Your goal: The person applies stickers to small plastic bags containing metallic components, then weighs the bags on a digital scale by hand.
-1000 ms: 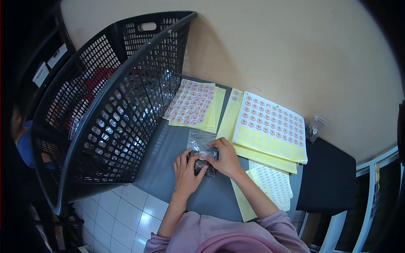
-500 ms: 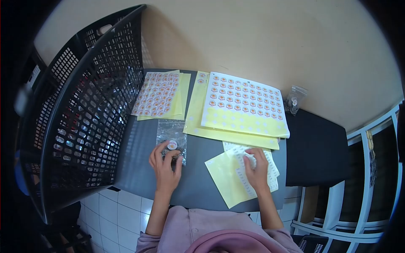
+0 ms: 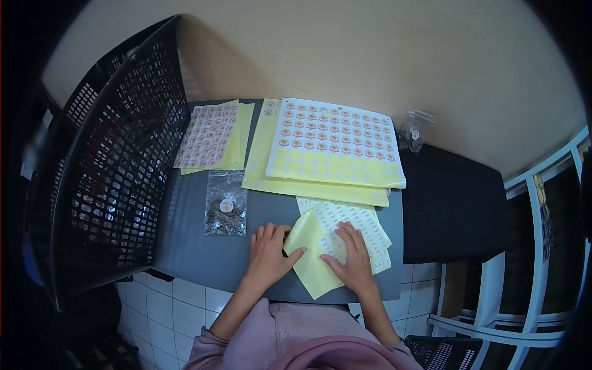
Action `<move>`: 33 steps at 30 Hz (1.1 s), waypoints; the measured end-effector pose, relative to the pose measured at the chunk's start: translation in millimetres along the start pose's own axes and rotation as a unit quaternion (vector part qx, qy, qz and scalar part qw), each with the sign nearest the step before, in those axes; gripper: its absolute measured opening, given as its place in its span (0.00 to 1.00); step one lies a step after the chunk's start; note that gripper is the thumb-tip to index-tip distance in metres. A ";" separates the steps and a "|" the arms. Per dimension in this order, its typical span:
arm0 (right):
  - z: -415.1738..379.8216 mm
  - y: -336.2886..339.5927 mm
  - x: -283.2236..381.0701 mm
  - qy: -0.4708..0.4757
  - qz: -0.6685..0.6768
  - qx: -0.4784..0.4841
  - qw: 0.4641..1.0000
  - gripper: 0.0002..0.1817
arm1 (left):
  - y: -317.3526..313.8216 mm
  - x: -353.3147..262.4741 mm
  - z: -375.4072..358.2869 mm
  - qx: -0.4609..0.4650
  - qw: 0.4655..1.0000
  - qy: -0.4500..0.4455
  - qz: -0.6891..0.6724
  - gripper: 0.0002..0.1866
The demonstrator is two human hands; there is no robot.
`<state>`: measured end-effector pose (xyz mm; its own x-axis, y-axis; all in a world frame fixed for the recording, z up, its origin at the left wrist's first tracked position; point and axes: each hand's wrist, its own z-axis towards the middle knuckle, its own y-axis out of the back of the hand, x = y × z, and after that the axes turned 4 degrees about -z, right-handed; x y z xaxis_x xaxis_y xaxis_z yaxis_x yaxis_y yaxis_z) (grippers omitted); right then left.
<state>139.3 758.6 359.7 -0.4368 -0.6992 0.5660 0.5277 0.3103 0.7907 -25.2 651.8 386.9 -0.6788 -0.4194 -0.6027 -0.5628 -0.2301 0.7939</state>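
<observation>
My left hand [image 3: 268, 256] is at the left edge of a yellow backing sheet [image 3: 308, 271], its thumb stretched over the paper and apart from the fingers. Small labels in rows remain on the sheet's right part. On those labels rests my right hand [image 3: 353, 262], thumb and fingers spread. Another sheet of small white labels [image 3: 373, 225] lies partly underneath. Left of my hands is a clear zip bag [image 3: 216, 223] of small dark metallic pieces, with a round printed sticker [image 3: 227, 206] on its front.
Sheets of round printed stickers [image 3: 209, 132] lie at the back left, beside a larger stack of sticker sheets [image 3: 336, 148]. A tall black plastic basket [image 3: 123, 154] stands on the left. Another small clear bag [image 3: 415, 132] leans against the wall on a black surface [image 3: 453, 209].
My left hand has left the clear bag and moved right to the yellow sheet. My right hand has opened from a pinch and flattened onto the labels. The whole view has shifted slightly.
</observation>
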 end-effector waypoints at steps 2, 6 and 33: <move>-0.3 -0.2 -1.1 -0.002 0.001 -0.003 1.000 0.29 | 0.0 -4.2 -1.4 0.030 0.999 -0.038 -0.015 0.28; 0.2 0.4 -4.2 -0.013 0.082 -0.025 0.996 0.23 | -13.0 -4.6 0.8 0.103 0.905 0.052 -0.410 0.25; 23.2 14.5 2.4 -0.005 0.086 -0.038 0.996 0.08 | -62.1 -15.2 -16.3 -0.018 0.832 0.080 -0.549 0.15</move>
<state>129.0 776.4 378.0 -0.3425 -0.6336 0.6938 0.6489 0.3745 0.6623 27.7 658.2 348.1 0.3082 -0.0495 -0.9500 -0.7856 -0.5765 -0.2248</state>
